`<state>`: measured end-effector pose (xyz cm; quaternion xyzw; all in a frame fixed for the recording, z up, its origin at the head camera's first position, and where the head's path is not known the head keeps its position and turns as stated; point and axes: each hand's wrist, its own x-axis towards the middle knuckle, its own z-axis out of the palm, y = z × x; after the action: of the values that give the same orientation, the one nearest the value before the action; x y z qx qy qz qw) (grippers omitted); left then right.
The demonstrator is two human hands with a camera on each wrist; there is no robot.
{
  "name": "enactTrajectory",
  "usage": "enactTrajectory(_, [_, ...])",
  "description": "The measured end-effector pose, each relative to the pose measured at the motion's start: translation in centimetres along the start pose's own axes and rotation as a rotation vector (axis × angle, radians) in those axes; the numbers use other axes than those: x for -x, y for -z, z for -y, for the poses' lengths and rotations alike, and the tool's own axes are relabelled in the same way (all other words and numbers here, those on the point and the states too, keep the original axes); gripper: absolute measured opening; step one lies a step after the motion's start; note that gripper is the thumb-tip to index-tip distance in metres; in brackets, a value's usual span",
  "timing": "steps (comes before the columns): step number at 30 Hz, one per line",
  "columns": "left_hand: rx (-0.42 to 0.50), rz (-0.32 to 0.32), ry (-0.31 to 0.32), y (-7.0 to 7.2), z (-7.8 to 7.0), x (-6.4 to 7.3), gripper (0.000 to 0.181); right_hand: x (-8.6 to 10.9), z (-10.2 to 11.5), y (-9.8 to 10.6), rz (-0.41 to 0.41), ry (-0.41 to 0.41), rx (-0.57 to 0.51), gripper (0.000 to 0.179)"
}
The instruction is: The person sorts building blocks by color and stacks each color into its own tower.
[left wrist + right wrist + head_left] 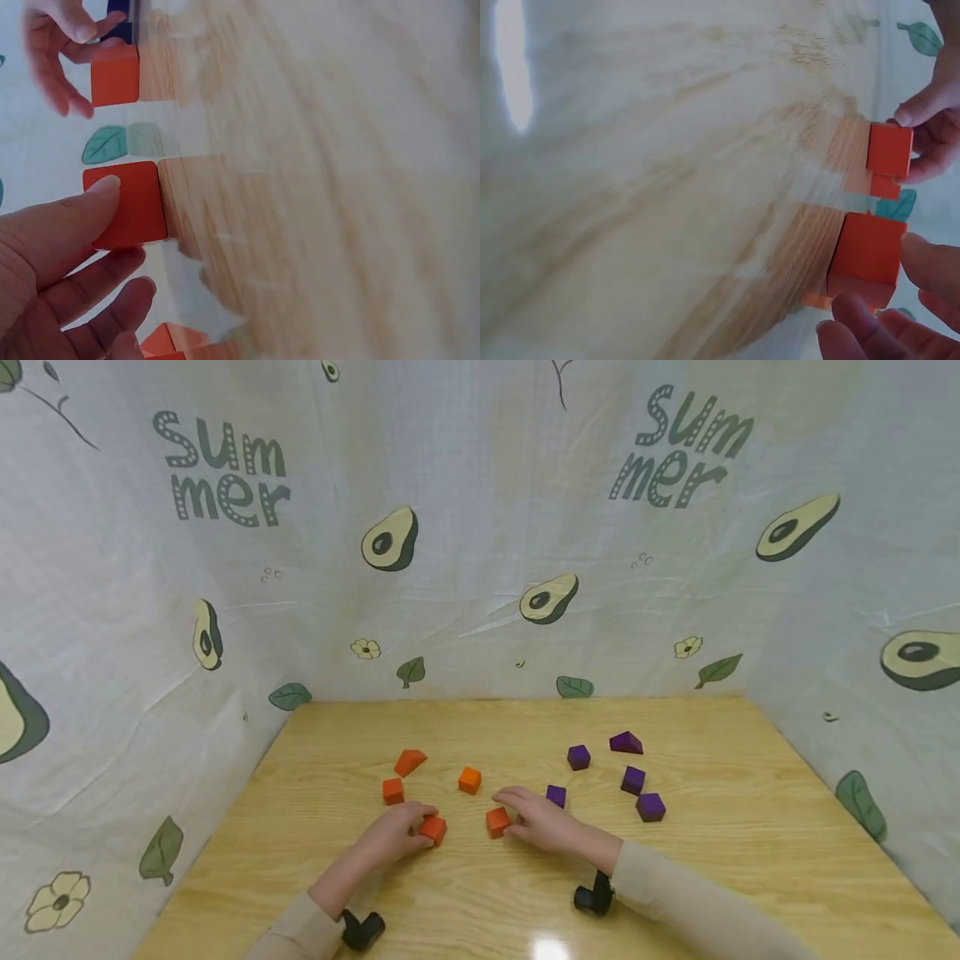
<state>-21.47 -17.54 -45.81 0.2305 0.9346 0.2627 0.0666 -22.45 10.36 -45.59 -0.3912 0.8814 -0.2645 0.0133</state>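
Note:
Near the middle of the table, my left hand [395, 832] pinches a red-orange cube [131, 206] between thumb and fingers, the thumb on its near face. To the right, my right hand [536, 818] reaches around another red-orange cube [497, 822]. Its thumb [926, 262] is right at the cube's side, while the other fingers are spread apart beyond it. An orange cube [469, 780] sits behind and between the hands. Beyond the left hand lie a further red-orange cube [393, 791] and an orange wedge-like block [409, 762]. A purple cube [556, 796] is partly hidden behind the right hand.
Toward the right of the wooden table [337, 727] stand more purple cubes [650, 807] and a purple wedge-like block [626, 742]. A printed cloth [465, 635] hangs behind and along both sides. Small black devices [592, 899] are worn at both wrists.

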Motion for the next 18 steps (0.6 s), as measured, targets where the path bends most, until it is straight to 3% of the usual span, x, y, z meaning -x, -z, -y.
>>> enactTrajectory(7, [0.006, 0.002, 0.092, -0.1, -0.4, -0.4, 0.037, -0.6, 0.1, -0.3, 0.026, -0.039, -0.009, 0.042])
enactTrajectory(18, [0.058, -0.047, 0.112, -0.2, -0.6, -1.0, 0.033, -1.1, 0.0, -0.3, 0.067, -0.097, -0.006, 0.034])
